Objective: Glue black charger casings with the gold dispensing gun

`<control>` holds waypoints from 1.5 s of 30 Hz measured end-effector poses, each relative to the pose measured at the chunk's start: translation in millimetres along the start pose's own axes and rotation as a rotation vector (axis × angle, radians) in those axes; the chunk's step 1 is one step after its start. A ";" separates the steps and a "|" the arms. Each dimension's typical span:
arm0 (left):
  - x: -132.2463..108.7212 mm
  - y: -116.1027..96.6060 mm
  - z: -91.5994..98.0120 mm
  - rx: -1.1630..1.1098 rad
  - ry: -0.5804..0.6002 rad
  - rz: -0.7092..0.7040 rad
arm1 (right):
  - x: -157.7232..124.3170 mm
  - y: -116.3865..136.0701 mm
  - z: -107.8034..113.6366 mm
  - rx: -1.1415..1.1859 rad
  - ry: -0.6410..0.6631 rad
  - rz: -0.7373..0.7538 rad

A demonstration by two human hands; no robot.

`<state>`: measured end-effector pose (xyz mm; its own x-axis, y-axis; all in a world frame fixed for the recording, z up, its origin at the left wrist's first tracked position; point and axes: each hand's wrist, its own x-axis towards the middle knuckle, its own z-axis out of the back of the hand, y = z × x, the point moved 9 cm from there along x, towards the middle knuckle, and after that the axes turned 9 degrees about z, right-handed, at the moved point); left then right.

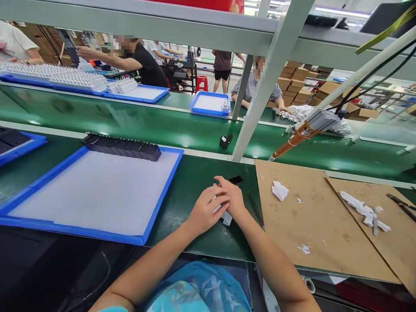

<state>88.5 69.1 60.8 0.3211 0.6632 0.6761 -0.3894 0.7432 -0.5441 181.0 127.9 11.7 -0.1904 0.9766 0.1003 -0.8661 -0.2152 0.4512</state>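
Above the green bench, my two hands meet, with a crumpled white tissue [226, 218] showing beneath and between them. My left hand [205, 209] presses the tissue against the other hand, its fingers curved over that hand's inner side. My right hand [234, 197] has its index finger stretched out and holds nothing that I can see; its other fingers are partly covered. Just beyond the hands lies a small flat black piece [236, 179]. A thin dark pen-like tool [256, 210] rests to the right of my right forearm.
To the left lies a blue-rimmed tray [163, 193] with a row of black blocks [121, 146] along its far edge. Brown cardboard [292, 234] at right bears paper scraps [280, 190], a white glove-like cloth [360, 208] and pliers [403, 203]. An orange-handled tool [289, 145] hangs above. Co-workers sit across the conveyor [182, 130].
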 end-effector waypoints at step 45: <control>-96.0 140.2 97.7 0.464 0.466 0.615 | 53.3 49.9 -9.0 -0.247 -0.051 0.360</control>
<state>-81.3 101.0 -31.9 0.2183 0.9758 0.0068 -0.8852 0.2010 -0.4195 123.5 169.3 31.6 -0.4830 0.8366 0.2586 -0.8341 -0.5295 0.1549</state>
